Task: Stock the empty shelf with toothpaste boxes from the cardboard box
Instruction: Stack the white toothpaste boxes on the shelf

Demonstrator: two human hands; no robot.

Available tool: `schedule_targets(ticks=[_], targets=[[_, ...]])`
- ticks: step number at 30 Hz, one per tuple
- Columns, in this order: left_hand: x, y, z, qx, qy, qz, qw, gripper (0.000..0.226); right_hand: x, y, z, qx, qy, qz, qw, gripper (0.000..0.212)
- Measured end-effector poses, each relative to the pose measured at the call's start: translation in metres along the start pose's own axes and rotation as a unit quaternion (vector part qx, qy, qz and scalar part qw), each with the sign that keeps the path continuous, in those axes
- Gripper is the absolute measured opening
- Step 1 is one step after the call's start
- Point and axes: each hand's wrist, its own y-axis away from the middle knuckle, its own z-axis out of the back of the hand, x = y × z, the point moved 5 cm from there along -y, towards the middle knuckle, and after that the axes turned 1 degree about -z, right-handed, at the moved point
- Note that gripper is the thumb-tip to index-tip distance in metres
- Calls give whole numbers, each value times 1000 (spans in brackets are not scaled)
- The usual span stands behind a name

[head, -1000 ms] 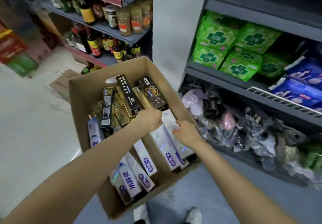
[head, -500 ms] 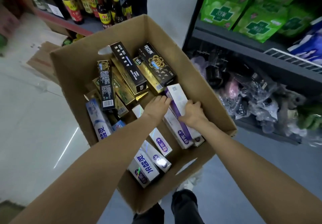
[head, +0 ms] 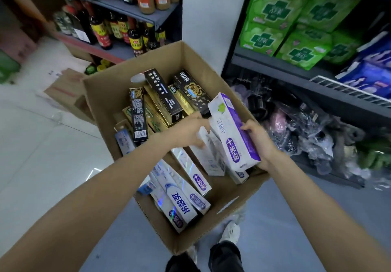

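**Light, stiff, glossy cartons: grip mid-length**

Purple carton (head: 233,132) raised at centre right of frame, above the box (head: 110,94), gripped along its long edge by right hand (head: 259,142). Left hand (head: 190,131) curled onto a white carton (head: 208,151) just beside it, centre frame. Probably light and rigid, yet slick and easily dented; best held across the narrow faces, mid-length. No empty shelf in view.

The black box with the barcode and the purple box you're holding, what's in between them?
In the head view, the left hand lies between the black barcode box and the purple box, with gold boxes behind it.
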Motion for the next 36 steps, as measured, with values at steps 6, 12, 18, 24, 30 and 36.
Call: schedule_targets(ticks=[6, 12, 18, 24, 30, 36], targets=[[-39, 13, 49, -50, 32, -14, 998, 37, 37, 31, -5, 24, -14, 73, 997, 35], [-113, 0, 116, -177, 69, -27, 981, 41, 100, 71, 22, -41, 11, 165, 985, 22], [-206, -32, 161, -189, 14, -49, 981, 38, 162, 98, 70, -46, 9, 221, 974, 25], [-290, -85, 185, -308, 61, -54, 948, 39, 235, 117, 135, -71, 21, 296, 952, 22], [-346, -142, 189, -430, 206, -42, 878, 34, 294, 139, 208, -70, 18, 348, 935, 9], [-364, -201, 192, -486, 305, -2, 819, 38, 336, 140, 275, -120, -33, 352, 928, 8]])
